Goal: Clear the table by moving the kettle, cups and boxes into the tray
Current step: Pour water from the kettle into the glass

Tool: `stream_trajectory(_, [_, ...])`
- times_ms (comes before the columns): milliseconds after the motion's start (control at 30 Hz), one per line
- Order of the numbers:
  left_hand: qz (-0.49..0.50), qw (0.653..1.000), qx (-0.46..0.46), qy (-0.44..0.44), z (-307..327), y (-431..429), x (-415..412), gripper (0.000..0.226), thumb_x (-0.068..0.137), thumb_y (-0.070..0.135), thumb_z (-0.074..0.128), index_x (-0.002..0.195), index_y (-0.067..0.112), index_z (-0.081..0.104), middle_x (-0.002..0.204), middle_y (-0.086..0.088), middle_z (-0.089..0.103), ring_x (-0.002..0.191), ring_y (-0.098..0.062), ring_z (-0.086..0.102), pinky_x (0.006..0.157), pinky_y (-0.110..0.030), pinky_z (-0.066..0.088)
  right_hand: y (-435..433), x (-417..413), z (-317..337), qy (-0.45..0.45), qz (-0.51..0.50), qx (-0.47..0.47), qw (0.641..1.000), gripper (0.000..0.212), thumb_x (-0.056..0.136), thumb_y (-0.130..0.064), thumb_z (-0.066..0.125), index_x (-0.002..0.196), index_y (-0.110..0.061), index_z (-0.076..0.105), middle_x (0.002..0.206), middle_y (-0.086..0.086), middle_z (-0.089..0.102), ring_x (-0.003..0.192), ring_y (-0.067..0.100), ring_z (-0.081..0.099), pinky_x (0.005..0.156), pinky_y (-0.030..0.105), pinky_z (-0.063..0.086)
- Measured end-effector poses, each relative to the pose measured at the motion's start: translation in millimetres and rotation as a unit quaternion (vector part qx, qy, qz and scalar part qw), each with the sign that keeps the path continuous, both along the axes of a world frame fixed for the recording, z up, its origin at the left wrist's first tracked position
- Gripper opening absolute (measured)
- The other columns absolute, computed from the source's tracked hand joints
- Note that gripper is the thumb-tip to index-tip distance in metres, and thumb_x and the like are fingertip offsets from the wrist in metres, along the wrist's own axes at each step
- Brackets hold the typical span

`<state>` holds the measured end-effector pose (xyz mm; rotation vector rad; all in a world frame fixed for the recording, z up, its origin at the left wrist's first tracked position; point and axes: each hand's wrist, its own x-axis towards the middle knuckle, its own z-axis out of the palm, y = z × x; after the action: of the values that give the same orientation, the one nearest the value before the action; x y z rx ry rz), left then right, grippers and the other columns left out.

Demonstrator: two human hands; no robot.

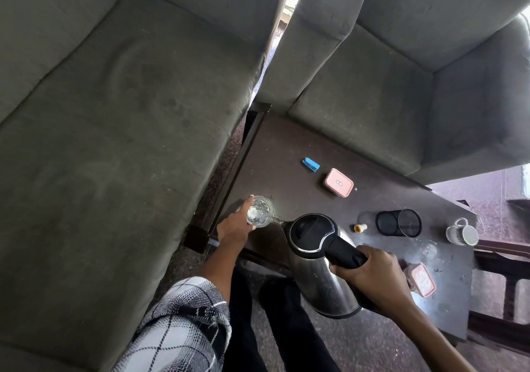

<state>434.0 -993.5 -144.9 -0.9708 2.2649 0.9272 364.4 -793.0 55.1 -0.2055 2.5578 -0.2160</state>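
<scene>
My right hand [370,274] grips the black handle of a steel kettle [321,259], tilted with its spout at the rim of a clear glass cup [259,211]. A thin stream of water runs into the glass. My left hand [235,224] holds that glass at the table's left front corner. A pink box [338,183] lies farther back on the dark table [286,147]. A second pink box [421,280] sits behind my right wrist. A white mug [461,232] lies on its side at the right edge. No tray is in view.
A blue lighter-like item [310,165] lies near the pink box. A black mesh holder [398,223] lies on its side with a small white cap [360,228] beside it. Grey sofas [114,113] flank the table at left and behind.
</scene>
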Motion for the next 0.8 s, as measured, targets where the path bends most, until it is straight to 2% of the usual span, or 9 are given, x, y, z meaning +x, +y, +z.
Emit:
stream_trajectory(233, [0.002,1.0,0.0,0.005,0,1,0,0.079,0.088,0.029,0.061,0.146,0.043,0.01,0.122,-0.012,0.062,0.11,-0.029,0.061,0.086,-0.038,0.046,1,1,0,0.008,0.009,0.006,1.0,0.035,0.061,-0.043,0.078,0.069,-0.013,0.062,0.059,0.0,0.057,0.063,0.021,0.057,0.048,0.026,0.035])
stream_trajectory(433, [-0.022,0.999,-0.024,-0.001,4,1,0,0.079,0.089,0.03,0.06,0.146,0.042,0.007,0.117,-0.011,0.065,0.105,-0.027,0.063,0.082,-0.036,0.047,1,2,0,0.004,0.012,0.006,1.0,0.036,0.061,-0.044,0.078,0.07,-0.013,0.062,0.06,-0.001,0.056,0.066,0.023,0.058,0.052,0.028,0.038])
stream_trajectory(600, [-0.032,0.999,-0.035,-0.012,6,-1,10,0.081,0.09,0.032,0.058,0.148,0.039,0.002,0.116,-0.011,0.065,0.105,-0.027,0.063,0.084,-0.035,0.047,0,3,0,0.004,0.021,0.013,1.0,0.034,0.062,-0.047,0.075,0.063,-0.023,0.051,0.064,-0.002,0.056,0.073,0.025,0.062,0.06,0.03,0.043])
stream_trajectory(800, [-0.051,0.998,-0.026,-0.027,5,-1,18,0.071,0.091,0.028,0.051,0.147,0.035,0.009,0.119,-0.012,0.063,0.108,-0.031,0.061,0.087,-0.037,0.047,-2,3,-1,-0.003,0.013,0.01,1.0,0.038,0.062,-0.05,0.074,0.057,-0.023,0.047,0.065,-0.001,0.061,0.073,0.023,0.062,0.051,0.027,0.036])
